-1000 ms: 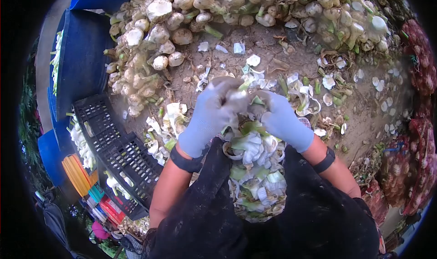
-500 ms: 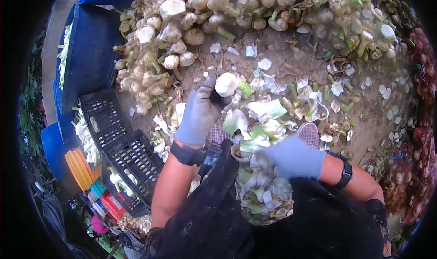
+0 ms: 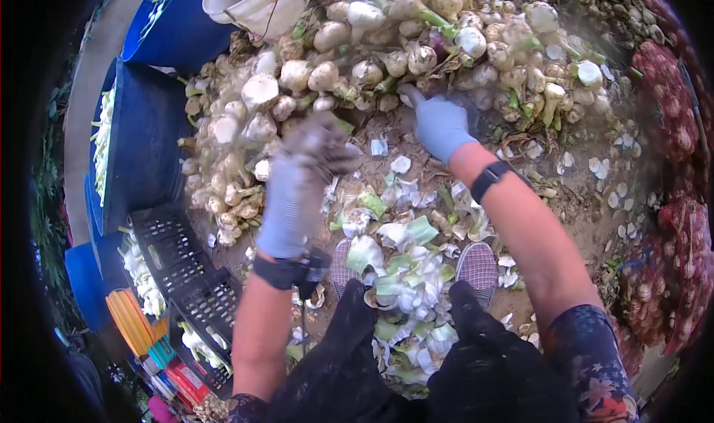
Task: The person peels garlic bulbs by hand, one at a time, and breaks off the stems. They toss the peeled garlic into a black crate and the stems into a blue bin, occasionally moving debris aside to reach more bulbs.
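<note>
My left hand [image 3: 297, 188], in a dirty grey glove, hangs over the near edge of the bulb pile; motion smears its fingers, so what they hold cannot be made out. My right hand [image 3: 441, 127], gloved too, reaches to the front edge of the pile of garlic-like bulbs [image 3: 323, 75]. One finger points out toward the bulbs, apart from the rest of the hand, and no held object shows. White and green peels [image 3: 405, 233] lie on the soil between my shoes.
A black slotted crate [image 3: 175, 248] and blue containers [image 3: 149, 129] stand at the left. A white tub [image 3: 256, 6] is behind the pile. Red net sacks [image 3: 666, 99] line the right side. My shoes [image 3: 477, 267] flank the peels.
My right hand has moved from the peels up to the pile. My left hand has moved up and left, and the white bulb it held no longer shows in it. The view has shifted.
</note>
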A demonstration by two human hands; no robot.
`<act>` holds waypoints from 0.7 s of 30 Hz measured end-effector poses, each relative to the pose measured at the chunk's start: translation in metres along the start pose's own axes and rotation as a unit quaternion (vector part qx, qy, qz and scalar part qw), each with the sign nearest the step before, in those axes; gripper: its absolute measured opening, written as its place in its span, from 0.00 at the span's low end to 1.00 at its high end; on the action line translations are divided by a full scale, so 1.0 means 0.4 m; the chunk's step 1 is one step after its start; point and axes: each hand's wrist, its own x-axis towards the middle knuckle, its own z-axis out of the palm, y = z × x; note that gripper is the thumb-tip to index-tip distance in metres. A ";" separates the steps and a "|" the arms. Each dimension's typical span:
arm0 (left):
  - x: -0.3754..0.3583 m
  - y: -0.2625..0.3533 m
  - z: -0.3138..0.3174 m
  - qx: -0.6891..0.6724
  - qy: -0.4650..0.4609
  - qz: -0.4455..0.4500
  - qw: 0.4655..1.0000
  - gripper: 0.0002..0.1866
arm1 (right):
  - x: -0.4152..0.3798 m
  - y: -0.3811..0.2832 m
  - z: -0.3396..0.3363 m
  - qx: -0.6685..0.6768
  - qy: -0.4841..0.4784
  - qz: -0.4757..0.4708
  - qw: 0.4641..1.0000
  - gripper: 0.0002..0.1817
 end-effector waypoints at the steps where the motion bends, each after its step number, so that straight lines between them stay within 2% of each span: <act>1: -0.005 -0.060 -0.002 0.009 0.006 -0.039 0.999 0.19 | 0.017 0.005 0.025 0.043 0.014 0.012 0.999 0.22; 5: -0.037 -0.190 -0.031 0.037 0.034 -0.124 0.991 0.21 | -0.059 -0.002 0.039 0.215 0.080 -0.023 0.973 0.18; 6: -0.052 -0.200 -0.025 0.037 0.035 -0.130 0.990 0.21 | -0.131 -0.030 0.003 0.279 0.051 -0.029 0.959 0.16; 7: -0.062 -0.209 -0.016 0.078 -0.001 -0.102 0.992 0.21 | -0.186 -0.057 -0.005 0.301 0.010 -0.047 0.952 0.18; 8: -0.070 -0.217 -0.012 0.117 -0.038 -0.072 0.990 0.22 | -0.243 -0.073 0.027 0.309 0.074 -0.160 0.935 0.21; 9: -0.085 -0.227 -0.014 -0.002 -0.022 -0.179 0.984 0.22 | -0.292 -0.085 0.011 0.269 0.029 -0.181 0.945 0.21; 10: -0.091 -0.227 -0.014 -0.004 -0.022 -0.183 0.983 0.22 | -0.319 -0.087 0.003 0.269 0.025 -0.179 0.946 0.21; 11: -0.099 -0.219 -0.015 -0.013 -0.025 -0.173 0.984 0.22 | -0.344 -0.087 0.000 0.436 0.032 -0.103 0.893 0.23; 12: -0.112 -0.209 -0.015 -0.022 -0.025 -0.164 0.986 0.23 | -0.362 -0.086 -0.004 0.587 0.036 -0.024 0.808 0.25; 13: -0.123 -0.197 -0.012 -0.023 -0.035 -0.146 0.988 0.23 | -0.358 -0.074 -0.009 0.683 -0.016 0.107 0.722 0.21; 14: -0.135 -0.198 -0.003 -0.023 -0.034 -0.148 0.988 0.23 | -0.355 -0.053 -0.016 0.684 -0.019 0.109 0.721 0.21; 16: -0.149 -0.203 0.026 0.144 -0.155 0.014 0.977 0.25 | -0.343 -0.022 -0.068 0.684 -0.236 0.047 0.689 0.15; 17: -0.158 -0.185 0.029 0.348 -0.169 0.094 0.917 0.29 | -0.346 -0.036 -0.115 0.614 -0.263 0.105 0.737 0.15; 18: -0.168 -0.173 0.035 0.347 -0.167 0.087 0.919 0.29 | -0.351 -0.043 -0.108 0.614 -0.269 0.109 0.734 0.15; 19: -0.173 -0.163 0.041 0.235 -0.131 -0.008 0.963 0.30 | -0.354 -0.048 -0.099 0.632 -0.247 0.097 0.728 0.17; 20: -0.175 -0.157 0.045 0.117 -0.092 -0.102 0.984 0.31 | -0.355 -0.051 -0.092 0.649 -0.223 0.086 0.722 0.18; 21: -0.177 -0.155 0.045 0.052 -0.074 -0.148 0.985 0.32 | -0.358 -0.057 -0.102 0.651 -0.233 0.101 0.715 0.21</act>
